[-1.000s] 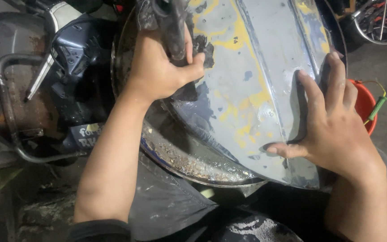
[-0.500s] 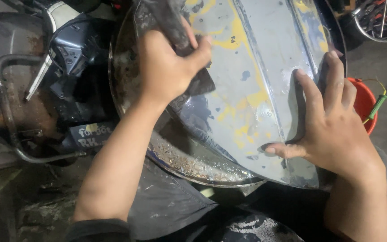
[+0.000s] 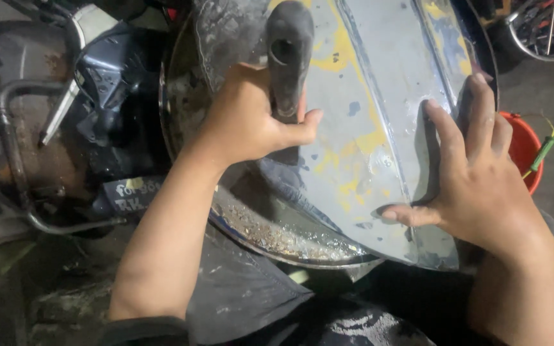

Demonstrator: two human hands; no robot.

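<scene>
A large grey metal panel [image 3: 379,96] with yellow and blue paint patches and raised ridges leans over a round metal basin [image 3: 258,237]. My left hand [image 3: 251,118] grips a dark grey sanding block [image 3: 288,54] and presses it against the panel's upper left part. My right hand [image 3: 476,186] lies flat on the panel's right side, fingers spread, holding it steady. The block's lower end is hidden in my fist.
The basin holds gritty residue along its bottom. A dark motorcycle [image 3: 65,128] with a chrome rail stands at the left. A red bucket [image 3: 524,150] sits at the right behind the panel, and a bicycle wheel [image 3: 546,29] shows top right. A dark cloth covers my lap.
My left hand with the sanding block has slid down and right across the panel. My right hand has stayed in place.
</scene>
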